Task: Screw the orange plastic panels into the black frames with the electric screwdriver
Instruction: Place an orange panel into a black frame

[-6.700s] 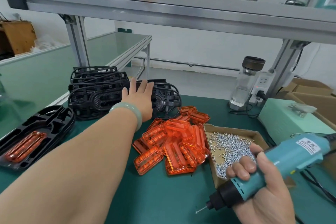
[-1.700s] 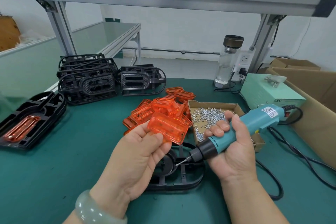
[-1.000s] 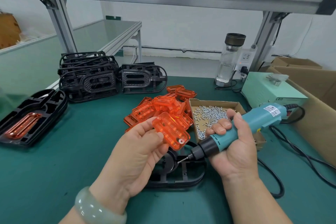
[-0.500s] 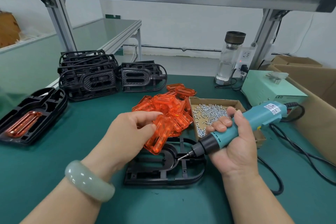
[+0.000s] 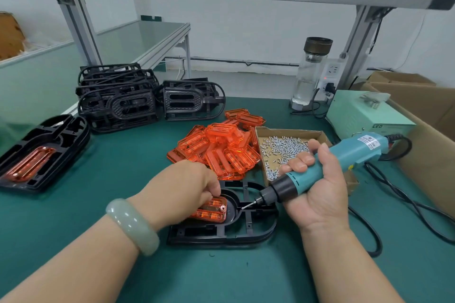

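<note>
A black frame [image 5: 248, 231] lies flat on the green mat in front of me. My left hand [image 5: 179, 187] holds an orange panel [image 5: 213, 210] down in the frame's rounded recess, fingers curled over its far edge. My right hand [image 5: 317, 187] grips the teal electric screwdriver [image 5: 327, 167]. Its bit points left and down, tip just right of the panel's screw boss. A pile of loose orange panels [image 5: 221, 147] lies behind the frame. Screws fill a cardboard tray [image 5: 283, 147].
Stacked black frames [image 5: 118, 98] and one more [image 5: 192, 99] stand at the back left. A frame with a panel in it [image 5: 41, 152] lies at the far left. A glass bottle [image 5: 310, 74], a green power box [image 5: 362, 115], cardboard boxes [image 5: 423, 115] and cables [image 5: 394, 194] sit on the right.
My left hand has lowered the orange panel from the air into the black frame's recess. The screwdriver has stayed in my right hand, its tip close to the frame.
</note>
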`<state>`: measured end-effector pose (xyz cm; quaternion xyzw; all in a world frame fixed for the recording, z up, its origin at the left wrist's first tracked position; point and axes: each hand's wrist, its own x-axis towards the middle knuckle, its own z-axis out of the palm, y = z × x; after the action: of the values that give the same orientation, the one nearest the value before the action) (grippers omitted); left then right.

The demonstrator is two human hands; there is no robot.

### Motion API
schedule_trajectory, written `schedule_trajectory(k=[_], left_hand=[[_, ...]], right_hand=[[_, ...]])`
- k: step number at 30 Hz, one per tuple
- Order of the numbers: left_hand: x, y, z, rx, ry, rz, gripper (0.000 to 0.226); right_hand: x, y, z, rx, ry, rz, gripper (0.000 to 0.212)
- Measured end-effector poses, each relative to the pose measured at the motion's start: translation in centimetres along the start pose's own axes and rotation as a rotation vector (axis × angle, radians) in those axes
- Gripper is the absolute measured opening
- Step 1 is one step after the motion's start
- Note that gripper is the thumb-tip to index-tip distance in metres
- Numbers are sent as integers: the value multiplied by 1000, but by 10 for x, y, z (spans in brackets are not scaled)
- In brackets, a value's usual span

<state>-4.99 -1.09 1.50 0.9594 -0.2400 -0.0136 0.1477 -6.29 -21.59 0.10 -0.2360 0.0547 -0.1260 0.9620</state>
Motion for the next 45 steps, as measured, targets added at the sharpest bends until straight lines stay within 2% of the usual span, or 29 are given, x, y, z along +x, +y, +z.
schedule_trajectory(k=[10, 16, 24, 31, 35, 40, 42, 45], left_hand=[[-20, -4, 12, 38, 170, 58, 10], [-27, -13, 6, 91, -13, 13, 19], [-29, -5, 12, -46, -18, -3, 18], [-25, -2, 12, -34, -48, -25, 19], [-4, 10, -3, -107, 55, 22, 15], [52, 48, -10, -107, 131, 149, 28], [75, 64, -8, -58, 94, 199, 30], [100, 84, -1, 54, -79, 206, 26]], right_hand=[[-1, -1, -1, 4, -14, 4, 17], [-1, -1, -2, 6, -19, 8, 15], [-2, -3, 0, 19, -29, -14, 14], [-2, -7, -1, 20, -22, -15, 13], [-1, -7, -1, 17, -5, -17, 16], [-1, -6, -1, 4, -7, -4, 18], [-1, -6, -2, 24, -6, 4, 18], [0, -5, -2, 69, -14, 17, 10]])
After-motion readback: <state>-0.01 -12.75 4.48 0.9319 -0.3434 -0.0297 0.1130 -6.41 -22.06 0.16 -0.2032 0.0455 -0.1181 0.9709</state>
